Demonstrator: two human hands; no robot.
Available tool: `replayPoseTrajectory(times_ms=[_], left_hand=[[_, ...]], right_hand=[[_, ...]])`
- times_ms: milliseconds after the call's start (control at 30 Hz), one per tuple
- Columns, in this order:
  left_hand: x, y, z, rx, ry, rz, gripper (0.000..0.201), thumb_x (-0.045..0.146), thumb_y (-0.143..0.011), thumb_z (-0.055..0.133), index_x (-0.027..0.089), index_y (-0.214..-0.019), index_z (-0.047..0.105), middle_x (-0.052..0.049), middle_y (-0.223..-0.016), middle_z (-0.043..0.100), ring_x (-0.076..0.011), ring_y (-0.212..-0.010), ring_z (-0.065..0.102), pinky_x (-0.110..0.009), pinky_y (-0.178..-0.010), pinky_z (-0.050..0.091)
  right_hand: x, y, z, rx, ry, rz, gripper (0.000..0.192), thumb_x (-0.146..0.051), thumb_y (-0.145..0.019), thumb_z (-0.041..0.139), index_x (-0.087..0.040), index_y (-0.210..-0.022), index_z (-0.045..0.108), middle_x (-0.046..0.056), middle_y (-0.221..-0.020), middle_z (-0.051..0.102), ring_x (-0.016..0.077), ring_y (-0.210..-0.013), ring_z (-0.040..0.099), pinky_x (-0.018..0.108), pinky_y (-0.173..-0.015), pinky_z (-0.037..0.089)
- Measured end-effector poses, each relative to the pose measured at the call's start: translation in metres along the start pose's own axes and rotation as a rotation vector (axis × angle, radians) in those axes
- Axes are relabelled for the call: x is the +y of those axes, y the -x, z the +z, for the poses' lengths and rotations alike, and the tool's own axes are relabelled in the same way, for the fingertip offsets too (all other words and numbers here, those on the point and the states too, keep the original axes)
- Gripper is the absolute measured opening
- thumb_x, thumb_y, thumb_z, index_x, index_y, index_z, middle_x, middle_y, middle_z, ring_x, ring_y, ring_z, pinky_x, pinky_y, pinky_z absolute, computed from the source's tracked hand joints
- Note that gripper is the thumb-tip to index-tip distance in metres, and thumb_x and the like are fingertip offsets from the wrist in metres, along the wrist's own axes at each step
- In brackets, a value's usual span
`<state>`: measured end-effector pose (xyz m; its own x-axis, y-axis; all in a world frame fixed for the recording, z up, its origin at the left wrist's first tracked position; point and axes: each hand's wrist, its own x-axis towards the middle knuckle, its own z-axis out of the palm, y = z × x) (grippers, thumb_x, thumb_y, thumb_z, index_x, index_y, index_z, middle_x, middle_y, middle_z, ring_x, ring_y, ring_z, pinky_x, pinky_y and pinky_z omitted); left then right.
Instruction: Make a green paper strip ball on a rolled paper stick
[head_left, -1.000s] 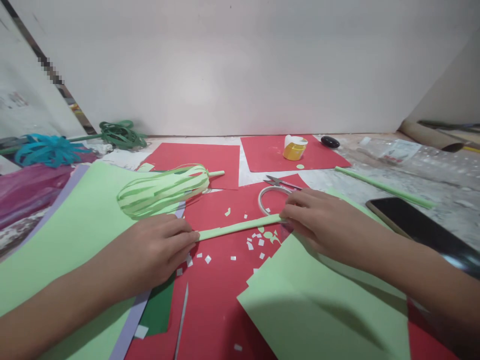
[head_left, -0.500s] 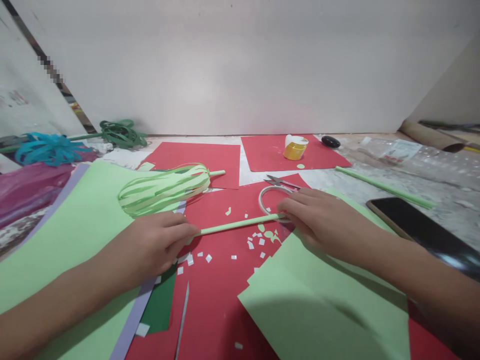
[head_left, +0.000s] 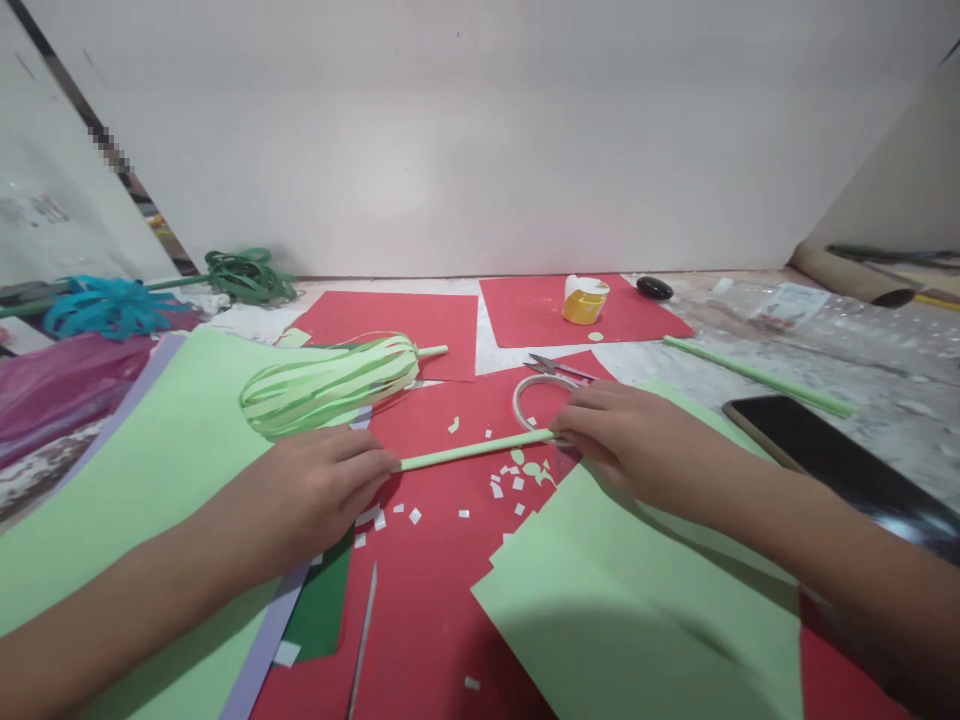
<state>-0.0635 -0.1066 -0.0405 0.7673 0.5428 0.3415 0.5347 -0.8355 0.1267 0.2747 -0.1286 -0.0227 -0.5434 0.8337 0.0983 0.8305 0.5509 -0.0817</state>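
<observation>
Pressing both ends, left hand (head_left: pixel 315 495) and right hand (head_left: pixel 630 440) fingers have rolled the green paper stick (head_left: pixel 472 450) thinner.

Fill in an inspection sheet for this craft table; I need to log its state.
Surface: table, mostly under red and green paper sheets.
Job's things: rolled green paper stick, held at both ends.
Clutter: slit green paper bundle, tape ring, scissors, yellow jar, phone, white paper bits.
Grippers: left hand and right hand, fingers on the stick.
Cables: nothing seen.
Surroundings: plain white wall.
</observation>
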Motion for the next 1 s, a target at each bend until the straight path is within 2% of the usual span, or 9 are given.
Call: replayPoseTrajectory(times_ms=[100,200,333,500,633,733,833,1000], left_hand=[[0.000,-0.001,0.001,-0.089,-0.031,-0.026,0.021,0.023,-0.097,0.044,0.018,-0.099,0.063,-0.006,-0.088,0.063,-0.0171,-0.076,0.059,-0.029,-0.065,0.041],[0.000,-0.001,0.002,-0.143,-0.018,-0.080,0.021,0.025,-0.097,0.041,0.018,-0.095,0.061,-0.004,-0.084,0.059,-0.0172,-0.074,0.056,-0.029,-0.066,0.040],[0.003,-0.004,0.002,-0.182,-0.023,-0.189,0.027,0.028,-0.098,0.035,0.018,-0.087,0.057,-0.004,-0.075,0.056,-0.0182,-0.067,0.052,-0.030,-0.061,0.037],[0.007,-0.008,-0.004,-0.167,0.038,-0.296,0.028,0.030,-0.096,0.031,0.020,-0.080,0.052,-0.003,-0.067,0.055,-0.0178,-0.056,0.047,-0.029,-0.053,0.032],[0.001,-0.007,-0.011,-0.255,0.082,-0.345,0.029,0.037,-0.097,0.034,0.022,-0.079,0.052,-0.002,-0.067,0.056,-0.0179,-0.059,0.049,-0.028,-0.053,0.032],[-0.006,-0.006,-0.014,-0.328,0.061,-0.322,0.030,0.039,-0.098,0.035,0.023,-0.079,0.052,-0.002,-0.066,0.057,-0.0178,-0.058,0.049,-0.027,-0.052,0.029],[-0.008,-0.009,-0.020,-0.367,-0.001,-0.277,0.030,0.041,-0.097,0.037,0.023,-0.077,0.049,-0.001,-0.059,0.053,-0.0175,-0.052,0.044,-0.028,-0.050,0.022],[0.007,-0.012,-0.043,-0.334,-0.097,-0.126,0.028,0.036,-0.097,0.038,0.022,-0.077,0.049,-0.001,-0.061,0.053,-0.0165,-0.051,0.043,-0.029,-0.052,0.019]], right_hand=[[0.000,0.000,-0.002,-0.025,-0.036,0.018,0.022,-0.017,-0.093,0.042,-0.019,-0.085,0.063,0.006,-0.082,0.058,0.0195,-0.075,0.051,0.030,-0.065,0.033],[0.001,-0.001,0.000,-0.021,-0.053,0.025,0.019,-0.014,-0.091,0.042,-0.019,-0.084,0.059,0.006,-0.084,0.058,0.0197,-0.077,0.051,0.030,-0.066,0.034],[0.001,-0.003,0.001,-0.046,-0.083,0.062,0.014,-0.015,-0.090,0.042,-0.020,-0.081,0.051,0.004,-0.080,0.057,0.0188,-0.072,0.049,0.030,-0.063,0.034],[-0.001,-0.002,-0.008,-0.072,-0.180,0.168,0.018,-0.025,-0.097,0.034,-0.022,-0.082,0.044,0.002,-0.074,0.054,0.0173,-0.063,0.047,0.029,-0.058,0.033],[-0.007,-0.001,-0.014,-0.089,-0.211,0.142,0.025,-0.034,-0.100,0.031,-0.022,-0.081,0.044,0.001,-0.073,0.055,0.0169,-0.061,0.049,0.029,-0.058,0.033],[-0.009,-0.002,-0.016,-0.136,-0.183,0.075,0.032,-0.042,-0.100,0.030,-0.022,-0.079,0.045,0.001,-0.073,0.056,0.0166,-0.061,0.049,0.028,-0.058,0.031],[-0.009,-0.002,-0.018,-0.164,-0.117,0.047,0.036,-0.043,-0.101,0.026,-0.022,-0.080,0.045,0.001,-0.070,0.056,0.0170,-0.060,0.050,0.028,-0.057,0.029],[-0.013,0.012,-0.030,-0.165,-0.027,0.007,0.041,-0.047,-0.101,0.024,-0.021,-0.077,0.045,0.001,-0.063,0.053,0.0171,-0.056,0.046,0.028,-0.055,0.027]])
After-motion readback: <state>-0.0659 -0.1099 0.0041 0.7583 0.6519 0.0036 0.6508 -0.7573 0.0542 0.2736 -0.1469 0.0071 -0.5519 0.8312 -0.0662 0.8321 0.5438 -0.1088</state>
